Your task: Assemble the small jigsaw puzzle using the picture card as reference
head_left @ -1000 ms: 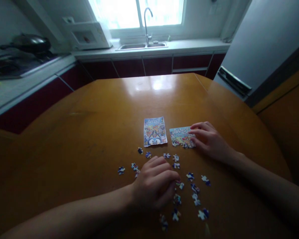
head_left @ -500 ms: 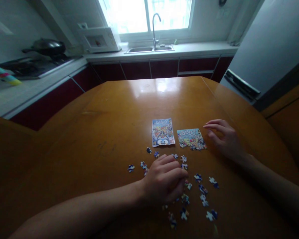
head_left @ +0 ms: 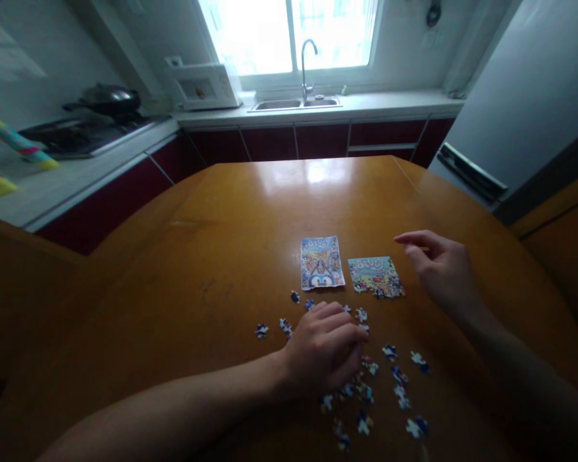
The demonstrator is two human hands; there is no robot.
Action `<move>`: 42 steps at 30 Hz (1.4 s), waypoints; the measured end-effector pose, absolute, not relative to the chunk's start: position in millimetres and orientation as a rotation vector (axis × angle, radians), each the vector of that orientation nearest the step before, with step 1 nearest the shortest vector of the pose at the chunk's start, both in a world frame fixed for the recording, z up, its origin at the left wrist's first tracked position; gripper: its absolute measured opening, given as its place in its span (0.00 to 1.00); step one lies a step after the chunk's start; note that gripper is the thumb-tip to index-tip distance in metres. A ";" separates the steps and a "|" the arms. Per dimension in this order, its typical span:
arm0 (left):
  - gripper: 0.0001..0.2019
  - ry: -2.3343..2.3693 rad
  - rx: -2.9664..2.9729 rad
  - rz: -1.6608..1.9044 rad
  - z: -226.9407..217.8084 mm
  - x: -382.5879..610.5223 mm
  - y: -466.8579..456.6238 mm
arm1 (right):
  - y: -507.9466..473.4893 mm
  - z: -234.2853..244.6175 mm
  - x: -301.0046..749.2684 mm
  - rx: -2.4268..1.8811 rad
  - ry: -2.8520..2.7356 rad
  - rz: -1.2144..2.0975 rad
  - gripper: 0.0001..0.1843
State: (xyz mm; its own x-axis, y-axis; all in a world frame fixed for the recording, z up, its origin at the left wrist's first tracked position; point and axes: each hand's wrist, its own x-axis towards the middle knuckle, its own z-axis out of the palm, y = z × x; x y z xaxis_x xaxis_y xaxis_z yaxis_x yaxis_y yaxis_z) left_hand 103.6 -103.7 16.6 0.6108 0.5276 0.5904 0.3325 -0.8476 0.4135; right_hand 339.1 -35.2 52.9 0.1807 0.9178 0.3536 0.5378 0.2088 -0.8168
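Observation:
My left hand (head_left: 322, 346) is over the loose jigsaw pieces, its fingers curled in and the fingertips hidden; what they hold, if anything, I cannot make out. To the right, my right hand (head_left: 440, 263) hovers beside a partly joined jigsaw puzzle (head_left: 376, 276). Its thumb and index finger are apart, with nothing seen between them. The joined section has a ragged lower edge and bright cartoon figures. Left of it lies a picture sheet (head_left: 322, 262) with a similar print. Several loose jigsaw pieces (head_left: 399, 396) are scattered around and below my left hand, some under it.
All of this lies on a large brown wooden table (head_left: 212, 224). Beyond it, a counter carries a sink (head_left: 277, 104), a white microwave (head_left: 207, 86) and a stove with a black wok (head_left: 108, 99). A fridge (head_left: 515, 96) stands at the right.
The view has tilted up slightly and shifted left. My right hand has lifted a little away from the joined puzzle, while my left hand stays over the loose pieces.

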 end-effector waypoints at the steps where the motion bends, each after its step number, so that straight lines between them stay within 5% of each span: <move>1: 0.05 0.707 2.573 1.073 16.0 103.3 -103.5 | -36.1 51.3 337.9 -1.447 -1.473 0.476 0.09; 16: 0.07 1.213 2.176 1.017 58.7 83.9 -58.8 | -34.3 34.1 353.1 -1.309 -1.554 0.396 0.10; 25: 0.10 1.684 1.782 1.152 39.7 44.5 -50.7 | -34.7 28.6 348.1 -1.276 -1.574 0.434 0.10; 42: 0.11 1.511 2.095 1.110 15.6 28.1 -53.2 | -41.1 19.5 346.6 -1.375 -1.598 0.467 0.10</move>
State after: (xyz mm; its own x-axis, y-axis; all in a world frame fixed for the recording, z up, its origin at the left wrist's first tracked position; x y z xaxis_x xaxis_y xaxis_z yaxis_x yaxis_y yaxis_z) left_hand 28.1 -53.2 15.6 0.1343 0.9075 0.3979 0.6514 -0.3834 0.6547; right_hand 346.6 -41.1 19.5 0.0754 0.9127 0.4015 0.5531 0.2968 -0.7785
